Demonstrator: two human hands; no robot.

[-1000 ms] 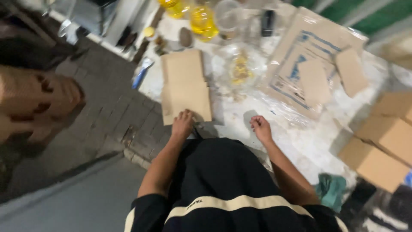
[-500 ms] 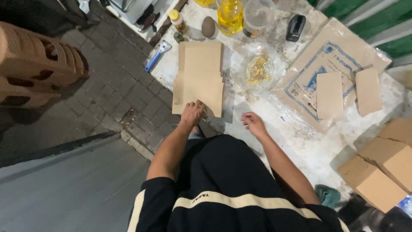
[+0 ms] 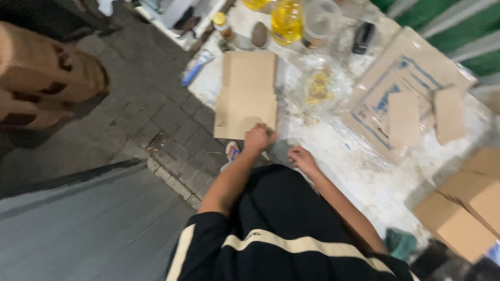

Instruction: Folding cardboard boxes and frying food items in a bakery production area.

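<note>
A flat brown cardboard piece (image 3: 247, 93) lies on the white, littered floor in front of me. My left hand (image 3: 259, 138) is closed on its near edge, arm stretched forward. To the right, my right hand (image 3: 302, 158) rests low on the white floor beside my knee, fingers loosely apart and holding nothing. My black trousers and black shirt with a cream stripe fill the bottom of the view. A sandal (image 3: 233, 151) peeks out just under my left wrist.
A bottle of yellow oil (image 3: 286, 18), a clear tub (image 3: 322, 18) and a plastic bag with yellow bits (image 3: 319, 86) lie beyond the cardboard. At right are a flattened blue-printed carton (image 3: 375, 99) and brown boxes (image 3: 469, 208). Orange blocks (image 3: 47, 73) stand left on grey paving.
The view has swung left and drawn closer. My left hand stays at the cardboard's near edge and now looks more closed. The right hand has hardly moved.
</note>
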